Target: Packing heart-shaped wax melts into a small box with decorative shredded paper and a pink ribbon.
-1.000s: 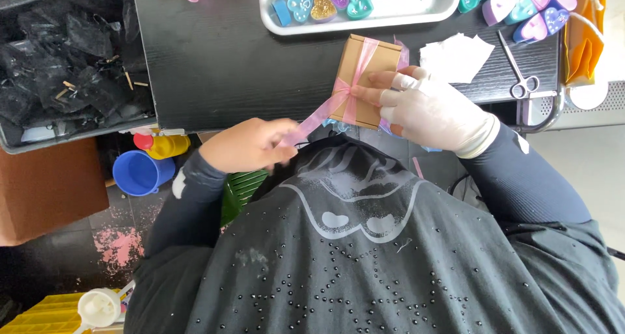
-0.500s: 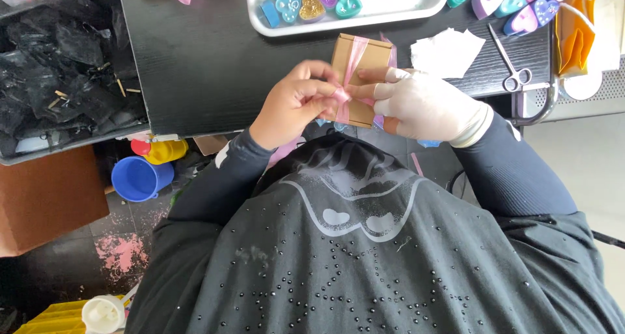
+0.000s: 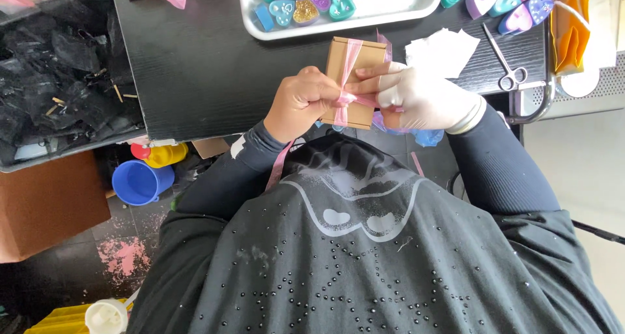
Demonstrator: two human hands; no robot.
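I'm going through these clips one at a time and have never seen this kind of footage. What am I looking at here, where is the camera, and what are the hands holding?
There is no machine here: a person works with two hands, filmed by one camera worn on the head and looking straight down, so the dark studded shirt fills the lower part of the picture.

The left hand is bare and the right hand wears a pale glove. Between them they hold a small brown cardboard box at the edge of a black table, and the fingers of both pinch a pink ribbon that runs around the box.

Further back on the table lie a metal tray of coloured heart-shaped pieces, some white paper squares and a pair of scissors. On the floor to the left stands a blue cup.
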